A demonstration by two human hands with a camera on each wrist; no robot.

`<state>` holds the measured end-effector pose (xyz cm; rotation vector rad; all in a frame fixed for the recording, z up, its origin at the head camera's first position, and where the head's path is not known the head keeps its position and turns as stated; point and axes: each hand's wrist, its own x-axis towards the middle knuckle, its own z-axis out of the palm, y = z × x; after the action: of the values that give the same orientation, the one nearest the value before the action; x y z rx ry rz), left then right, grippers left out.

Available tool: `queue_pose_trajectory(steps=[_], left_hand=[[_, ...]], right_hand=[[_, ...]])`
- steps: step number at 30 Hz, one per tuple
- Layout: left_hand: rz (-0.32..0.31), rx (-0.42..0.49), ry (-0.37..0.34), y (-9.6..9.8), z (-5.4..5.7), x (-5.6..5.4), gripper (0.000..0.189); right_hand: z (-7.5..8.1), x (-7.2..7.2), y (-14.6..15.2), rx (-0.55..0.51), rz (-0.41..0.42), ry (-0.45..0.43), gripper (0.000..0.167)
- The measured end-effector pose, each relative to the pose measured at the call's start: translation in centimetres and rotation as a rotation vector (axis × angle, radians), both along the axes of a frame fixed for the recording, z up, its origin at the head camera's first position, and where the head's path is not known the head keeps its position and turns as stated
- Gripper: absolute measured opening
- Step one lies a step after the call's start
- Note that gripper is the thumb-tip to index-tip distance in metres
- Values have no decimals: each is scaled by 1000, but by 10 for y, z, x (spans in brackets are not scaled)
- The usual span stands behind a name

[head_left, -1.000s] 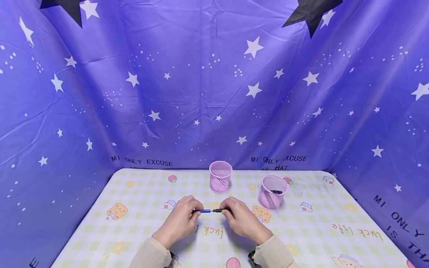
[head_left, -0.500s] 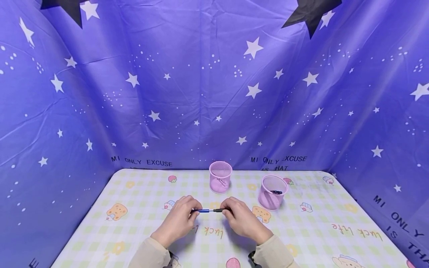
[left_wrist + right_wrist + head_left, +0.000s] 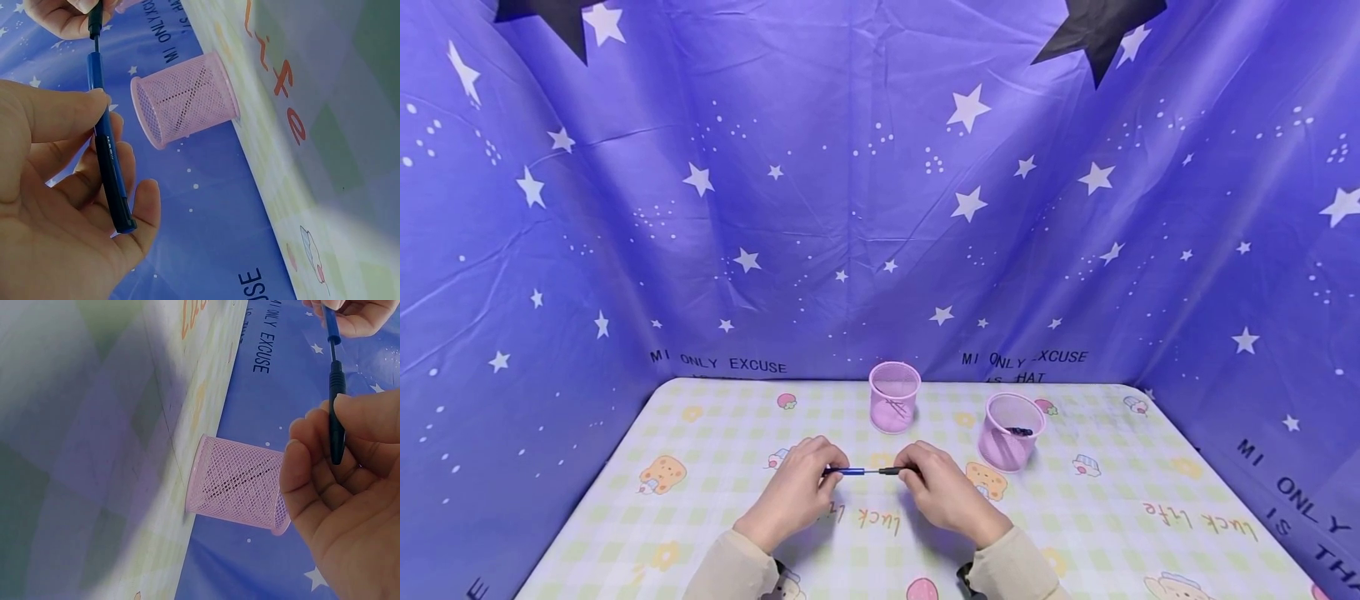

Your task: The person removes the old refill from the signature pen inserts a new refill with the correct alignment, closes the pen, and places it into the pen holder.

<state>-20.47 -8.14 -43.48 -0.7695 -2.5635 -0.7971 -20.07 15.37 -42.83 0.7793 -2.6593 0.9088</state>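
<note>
Pen (image 3: 871, 472) in two parts in the head view, held above the tablecloth (image 3: 722, 492), long axis running straight left to right. At its left, blue barrel (image 3: 853, 472) pinched by left hand (image 3: 796, 493); at its right, black grip (image 3: 889, 471) pinched by right hand (image 3: 946, 493); between them, thin rod (image 3: 871, 472) on the same line. Farther back, pink mesh cup (image 3: 893, 408); beyond right hand, second cup (image 3: 1009, 442) with dark things (image 3: 1019, 432) inside.

From the left wrist, thumb pressed on barrel, fingers curled behind; darker end pointing back over the palm, other end aimed at grip.

From the right wrist, thumb and fingers pinching grip; tapered tip pointing away from barrel, ribbed end facing it.
</note>
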Motion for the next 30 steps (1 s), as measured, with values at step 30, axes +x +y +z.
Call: queue_pose_trajectory(steps=[30], left_hand=[[25, 21, -12, -13, 5, -4, 16]], right_hand=[[1, -2, 5, -12, -34, -15, 12]])
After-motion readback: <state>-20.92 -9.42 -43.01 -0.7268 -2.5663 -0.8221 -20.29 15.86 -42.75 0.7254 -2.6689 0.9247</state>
